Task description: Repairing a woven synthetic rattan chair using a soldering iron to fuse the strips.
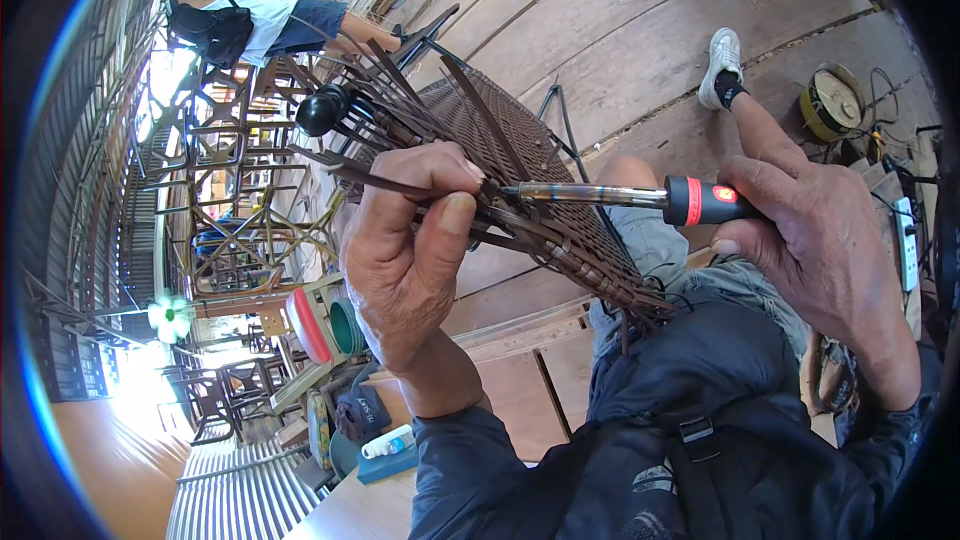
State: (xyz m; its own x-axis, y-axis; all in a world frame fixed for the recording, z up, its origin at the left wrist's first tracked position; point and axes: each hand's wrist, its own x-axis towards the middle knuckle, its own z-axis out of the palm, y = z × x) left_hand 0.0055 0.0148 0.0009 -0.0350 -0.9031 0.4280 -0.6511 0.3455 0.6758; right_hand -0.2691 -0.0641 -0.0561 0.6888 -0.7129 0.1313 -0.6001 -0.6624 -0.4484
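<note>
My right hand (825, 245) is closed around the black and red handle of a soldering iron (595, 195). The iron's metal shaft points left, its tip at the edge of a brown woven wicker panel (560, 165). Close beside that tip, my left hand (400, 260) pinches a flat brown weaving strip (375, 177) between thumb and fingers. Several loose strip ends stick out of the weave around it. The panel leans across in front of my lap, with a black rounded knob (322, 112) past its upper left end. My left fingers partly hide the spot where tip and strip come together.
A yellow and black bucket (832, 100) and a white power strip (906, 245) with cables are at the right. Stacked chair frames (230, 200) fill the left. Another person (255, 25) works at the upper left. A white bottle (388, 443) lies at the lower left.
</note>
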